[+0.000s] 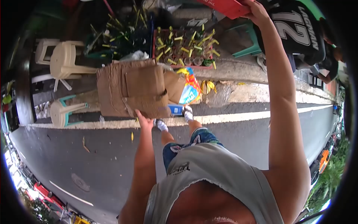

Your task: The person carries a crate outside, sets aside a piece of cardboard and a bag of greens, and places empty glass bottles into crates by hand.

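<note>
My left hand grips the near edge of a stack of flattened brown cardboard, thumb on top, fingers hidden beneath. Folded pieces of cardboard lie on that stack. High at the right, my right hand is closed on the edge of a red carton with white "mL" print, partly cut off by the frame. Beside the cardboard, near my feet, are a colourful plastic bag and a blue box.
A red crate of bottles with yellow straws stands behind the cardboard, beside more bottles. Plastic stools are at left. A person in a black number 12 shirt is at right. Banana peels lie by the kerb.
</note>
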Demonstrator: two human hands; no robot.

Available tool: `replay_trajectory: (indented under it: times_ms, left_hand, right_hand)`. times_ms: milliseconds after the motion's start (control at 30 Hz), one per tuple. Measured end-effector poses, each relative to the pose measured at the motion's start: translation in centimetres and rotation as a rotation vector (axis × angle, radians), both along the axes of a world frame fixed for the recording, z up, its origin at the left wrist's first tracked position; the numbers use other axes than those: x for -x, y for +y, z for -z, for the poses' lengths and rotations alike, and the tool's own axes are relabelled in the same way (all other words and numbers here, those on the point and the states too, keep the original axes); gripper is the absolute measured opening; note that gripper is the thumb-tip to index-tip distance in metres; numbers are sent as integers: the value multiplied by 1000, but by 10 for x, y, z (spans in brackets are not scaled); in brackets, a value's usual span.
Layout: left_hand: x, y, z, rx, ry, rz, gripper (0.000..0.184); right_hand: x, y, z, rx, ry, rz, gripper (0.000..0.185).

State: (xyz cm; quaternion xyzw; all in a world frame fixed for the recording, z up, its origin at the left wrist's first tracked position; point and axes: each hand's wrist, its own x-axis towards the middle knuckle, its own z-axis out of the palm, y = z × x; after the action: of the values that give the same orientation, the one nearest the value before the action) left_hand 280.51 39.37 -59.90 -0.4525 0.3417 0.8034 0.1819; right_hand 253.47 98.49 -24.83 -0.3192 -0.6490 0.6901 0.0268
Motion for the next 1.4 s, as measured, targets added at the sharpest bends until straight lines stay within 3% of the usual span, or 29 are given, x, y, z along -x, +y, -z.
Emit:
replay_trajectory:
  times_ms: [133,267,467,567,633,767,833,900,933,967,1000,1100,1133,1200,1267,1300,1333,1367,1400]
  left_hand:
    - [-5,-7,18,-64,119,-7,81]
    - [-2,-6,5,-72,71,-39,80]
    - [-5,-13,8,-92,92,-8,88]
    - [-5,-15,11,-76,-13,-85,84]
    - [-8,-19,19,-61,-28,-86,98]
    - [-5,-13,3,-2,-32,-69,102]
    - [-6,-21,13,15,-67,-91,99]
    - [-10,-29,23,24,-103,-93,95]
    - [-9,-33,27,44,-8,-99,90]
    - [-10,-37,29,60,89,-102,85]
    - [-6,-31,19,60,80,-155,78]
    - [-3,-32,18,35,138,-138,76]
    - [0,-28,14,48,101,-182,69]
    - [-2,-32,19,15,126,-175,64]
    - [-6,-36,29,6,96,-190,55]
    - [-7,-33,25,24,110,-219,55]
    - [-6,-26,20,23,157,-184,55]
    - [-7,-20,16,18,203,-151,56]
    - [-10,-17,13,27,213,-182,56]
  right_hand:
    - [-68,15,59,-169,367,-70,35]
    - [-194,-16,47,-50,285,73,25]
    - [-332,-34,58,-79,25,44,32]
    - [-329,-32,84,-124,-87,44,30]
    - [-310,-15,127,-131,-84,36,25]
    - [-216,15,218,-96,-42,-62,22]
    - [-157,-18,230,-132,-19,-6,22]
    - [-118,-5,298,-306,-44,-58,27]
    - [-106,-7,312,-609,-40,-40,32]
    - [-97,-5,309,-541,-97,-83,39]
    - [-97,-35,280,-369,26,73,37]
    - [-109,-33,264,-380,66,53,40]
    - [-113,-19,285,-248,313,131,32]
    - [-134,-42,229,-820,308,-14,69]
    - [-167,-134,168,-540,430,-14,68]
    - [-188,-158,196,-693,462,-153,73]
    - [-211,-217,186,-721,345,-270,82]
    - [-222,-266,181,-548,286,-439,90]
    - [-222,-305,186,-722,390,-558,93]
